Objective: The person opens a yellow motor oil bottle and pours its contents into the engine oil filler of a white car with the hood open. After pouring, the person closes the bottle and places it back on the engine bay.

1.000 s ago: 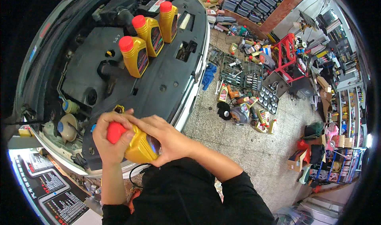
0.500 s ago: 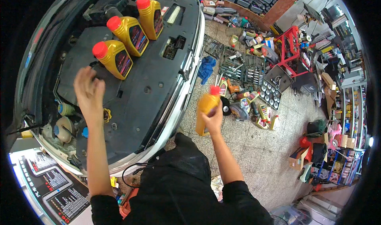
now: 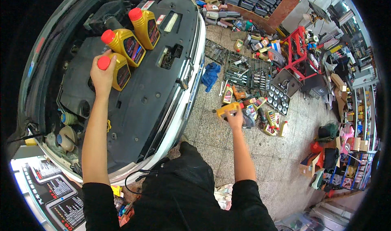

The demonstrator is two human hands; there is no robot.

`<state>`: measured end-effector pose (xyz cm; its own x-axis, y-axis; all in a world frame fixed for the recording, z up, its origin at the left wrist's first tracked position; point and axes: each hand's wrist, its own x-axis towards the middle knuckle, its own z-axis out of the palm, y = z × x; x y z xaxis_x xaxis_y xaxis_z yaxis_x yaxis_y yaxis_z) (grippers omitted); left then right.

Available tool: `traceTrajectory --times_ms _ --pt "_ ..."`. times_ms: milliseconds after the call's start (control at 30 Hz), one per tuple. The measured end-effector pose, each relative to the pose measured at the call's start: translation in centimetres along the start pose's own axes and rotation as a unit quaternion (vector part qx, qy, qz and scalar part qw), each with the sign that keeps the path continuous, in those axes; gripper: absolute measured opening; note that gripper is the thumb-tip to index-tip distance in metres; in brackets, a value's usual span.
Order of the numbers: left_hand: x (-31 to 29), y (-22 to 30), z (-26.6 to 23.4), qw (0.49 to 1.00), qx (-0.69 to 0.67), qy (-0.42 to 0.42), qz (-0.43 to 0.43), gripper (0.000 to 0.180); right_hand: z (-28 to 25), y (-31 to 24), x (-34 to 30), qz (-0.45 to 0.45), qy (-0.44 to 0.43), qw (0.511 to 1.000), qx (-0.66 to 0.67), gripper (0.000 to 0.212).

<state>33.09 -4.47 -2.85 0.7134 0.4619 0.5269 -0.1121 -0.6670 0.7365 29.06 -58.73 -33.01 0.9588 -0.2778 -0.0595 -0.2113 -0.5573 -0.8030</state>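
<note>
Three gold motor oil bottles with red caps stand in a row on the dark engine cover. My left hand (image 3: 101, 78) is closed around the neck of the nearest oil bottle (image 3: 121, 75), its red cap showing between thumb and fingers. Just beyond are the middle bottle (image 3: 131, 47) and the far bottle (image 3: 149, 30). Off the car's front edge, over the floor, my right hand (image 3: 235, 119) grips another gold oil bottle (image 3: 227, 109). That one is tipped nearly level, with its red cap to the right, partly behind the fingers.
The car's pale front edge (image 3: 191, 98) curves between my hands. On the tiled floor lie a blue cloth (image 3: 210, 76), an open socket set (image 3: 248, 72), a case of round parts (image 3: 278, 99) and several bottles (image 3: 273, 121). Farther right stands a red metal frame (image 3: 296, 51).
My left hand has moved forward and taken hold of the nearest bottle on the engine cover. My right hand has moved right, tipping its bottle from upright to nearly level.
</note>
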Motion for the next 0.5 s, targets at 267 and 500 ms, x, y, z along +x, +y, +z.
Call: traceTrajectory --times_ms 267,500 --pt "-5.9 8.2 -9.3 0.995 -0.048 -0.088 0.013 0.01 3.2 -22.8 -12.3 -0.26 -0.251 0.928 0.093 0.086" --pt "-12.6 15.2 -17.3 0.932 -0.276 -0.231 -0.037 0.028 3.7 -37.8 -15.7 -0.454 -0.528 0.656 0.292 0.123"
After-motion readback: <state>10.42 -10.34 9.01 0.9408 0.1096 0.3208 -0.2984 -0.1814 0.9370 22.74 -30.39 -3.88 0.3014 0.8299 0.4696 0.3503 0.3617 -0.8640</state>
